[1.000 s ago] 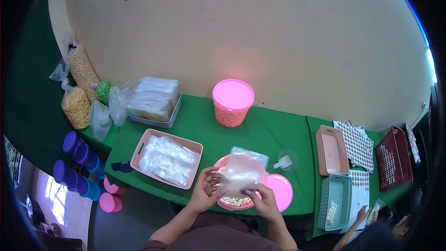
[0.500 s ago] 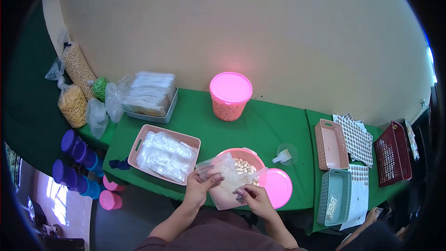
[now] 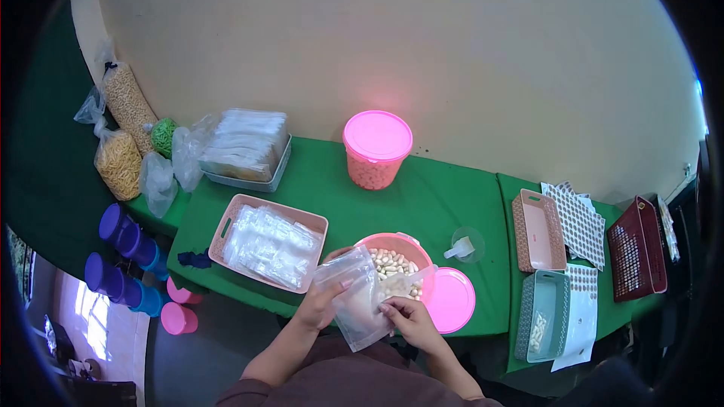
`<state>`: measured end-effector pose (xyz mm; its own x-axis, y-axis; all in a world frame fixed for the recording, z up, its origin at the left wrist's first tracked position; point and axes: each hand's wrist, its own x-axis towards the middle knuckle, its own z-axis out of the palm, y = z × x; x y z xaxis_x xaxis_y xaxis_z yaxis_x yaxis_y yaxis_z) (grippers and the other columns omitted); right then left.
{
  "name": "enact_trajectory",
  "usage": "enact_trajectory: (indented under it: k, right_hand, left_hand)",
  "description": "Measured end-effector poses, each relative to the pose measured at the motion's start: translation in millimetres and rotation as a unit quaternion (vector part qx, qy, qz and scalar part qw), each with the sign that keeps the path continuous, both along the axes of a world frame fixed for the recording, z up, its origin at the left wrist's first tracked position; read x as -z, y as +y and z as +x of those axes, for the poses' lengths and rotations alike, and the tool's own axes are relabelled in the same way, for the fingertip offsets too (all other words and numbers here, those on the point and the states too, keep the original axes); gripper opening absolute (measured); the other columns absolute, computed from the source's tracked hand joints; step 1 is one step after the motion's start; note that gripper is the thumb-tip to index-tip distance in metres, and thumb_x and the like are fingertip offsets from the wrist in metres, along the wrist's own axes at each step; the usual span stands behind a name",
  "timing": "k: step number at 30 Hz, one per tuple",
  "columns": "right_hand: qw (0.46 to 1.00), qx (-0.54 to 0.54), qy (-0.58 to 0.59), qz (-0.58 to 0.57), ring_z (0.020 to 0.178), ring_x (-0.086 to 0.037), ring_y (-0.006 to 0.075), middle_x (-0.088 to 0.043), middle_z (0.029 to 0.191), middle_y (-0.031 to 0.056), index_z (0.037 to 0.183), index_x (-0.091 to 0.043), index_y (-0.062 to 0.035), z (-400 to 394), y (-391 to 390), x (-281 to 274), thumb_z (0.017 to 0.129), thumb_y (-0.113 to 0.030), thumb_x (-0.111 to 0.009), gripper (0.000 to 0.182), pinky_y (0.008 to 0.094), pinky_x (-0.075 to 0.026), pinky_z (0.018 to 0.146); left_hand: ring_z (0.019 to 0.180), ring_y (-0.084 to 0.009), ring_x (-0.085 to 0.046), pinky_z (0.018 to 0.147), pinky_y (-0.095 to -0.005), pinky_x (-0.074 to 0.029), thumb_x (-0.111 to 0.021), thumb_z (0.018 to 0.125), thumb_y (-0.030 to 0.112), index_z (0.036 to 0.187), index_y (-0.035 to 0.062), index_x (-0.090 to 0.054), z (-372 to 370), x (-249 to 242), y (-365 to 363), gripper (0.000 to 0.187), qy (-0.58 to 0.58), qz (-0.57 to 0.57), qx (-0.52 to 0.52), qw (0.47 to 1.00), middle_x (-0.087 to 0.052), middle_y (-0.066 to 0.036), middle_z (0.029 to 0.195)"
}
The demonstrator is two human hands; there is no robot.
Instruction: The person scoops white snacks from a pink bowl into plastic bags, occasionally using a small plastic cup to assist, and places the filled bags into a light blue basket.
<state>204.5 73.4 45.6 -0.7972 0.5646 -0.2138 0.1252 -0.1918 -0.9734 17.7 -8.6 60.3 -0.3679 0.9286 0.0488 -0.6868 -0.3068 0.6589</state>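
Note:
My left hand (image 3: 323,303) grips a clear, frosted plastic pouch (image 3: 357,316) by its left side, with the thumb across the front. At the pouch's right edge, my right hand (image 3: 409,322) pinches the plastic between thumb and fingers. Right behind the pouch stands a pink tub (image 3: 394,239) holding many pale, oval pieces. A translucent piece of plastic (image 3: 407,280) lies over the tub's opening, just above my right hand. The tub's round pink lid (image 3: 451,301) lies on the table at its right.
A pink basket (image 3: 317,260) of clear bags stands at left, a grey basket (image 3: 280,173) of pouches behind it. A lidded pink tub (image 3: 377,136) stands at the back. Two baskets, sticker sheets (image 3: 577,218) and a maroon crate (image 3: 637,256) are at right. Purple cups (image 3: 105,275) stand at left.
The pouch has tilted and shifted slightly downward. My left fingers have moved further behind it, and my right hand has come closer against its edge. Another person's hand at lower right has left the view.

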Motion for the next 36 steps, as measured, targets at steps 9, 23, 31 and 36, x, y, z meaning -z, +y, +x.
enact_trajectory:
  k: [9,23,31,36]
  right_hand:
    - [0.945,0.123,0.003,0.303,0.088,-0.056,0.0150,-0.058,0.102,0.0082,0.109,-0.058,0.0003,-4,1,-13,0.095,-0.019,-0.056,0.024,0.0288,-0.045,0.079]
    - [0.987,0.021,0.096,0.124,0.077,-0.049,0.0081,-0.050,0.082,0.0017,0.118,-0.043,-0.0021,-2,-7,-34,0.084,0.000,-0.060,0.038,0.0242,-0.045,0.069]
    - [0.975,0.025,0.038,0.218,0.065,-0.046,0.0074,-0.047,0.071,-0.0003,0.108,-0.047,-0.0021,-7,-9,-33,0.079,0.000,-0.062,0.032,0.0232,-0.041,0.062]
    - [0.971,0.045,-0.001,0.237,0.058,-0.042,0.0072,-0.044,0.064,-0.0014,0.105,-0.047,-0.0038,-7,-10,-33,0.077,-0.006,-0.070,0.036,0.0238,-0.036,0.055]
  left_hand:
    - [0.085,-0.0174,-0.065,0.083,-0.0348,-0.055,-0.075,0.072,-0.006,0.103,-0.0010,-0.061,2,5,-9,0.034,0.254,-0.164,-0.169,0.938,-0.065,-0.007,0.090]
    - [0.086,-0.0256,-0.056,0.097,-0.0426,-0.045,-0.072,0.063,0.002,0.113,0.0124,-0.062,26,11,-14,0.052,0.661,0.074,-0.181,0.725,-0.054,-0.007,0.091]
    - [0.128,-0.0370,-0.038,0.109,-0.0614,-0.017,-0.073,0.062,0.007,0.135,0.0185,-0.034,31,22,-8,0.083,0.682,0.076,-0.107,0.719,-0.036,-0.014,0.137]
    - [0.129,-0.0375,-0.037,0.109,-0.0607,-0.018,-0.081,0.057,0.012,0.135,0.0179,-0.032,35,8,-9,0.092,0.713,0.058,-0.056,0.696,-0.037,-0.016,0.136]
